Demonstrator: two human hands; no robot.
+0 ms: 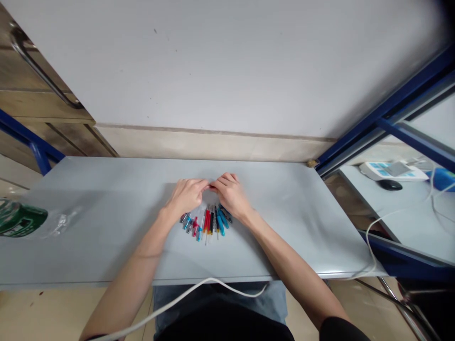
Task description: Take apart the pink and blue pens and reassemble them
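Observation:
My left hand (188,194) and my right hand (229,193) meet fingertip to fingertip above the grey table, just beyond a fan of pen parts (207,222). Both are closed in a pinch; whatever sits between the fingers is too small and covered to make out. Among the parts in the fan are clear and coloured tubes at the left, red and black refills (209,221) in the middle, and blue barrels (222,220) at the right beside dark pieces. My right wrist lies close to the dark pieces, and my hands hide the far side of the fan.
A green-labelled bottle (24,218) lies on its side at the table's left end. A white cable (185,296) crosses in front of my body. Blue metal frames (355,123) border the table. Beyond the right one are a white device (393,170) and a black mouse (390,185).

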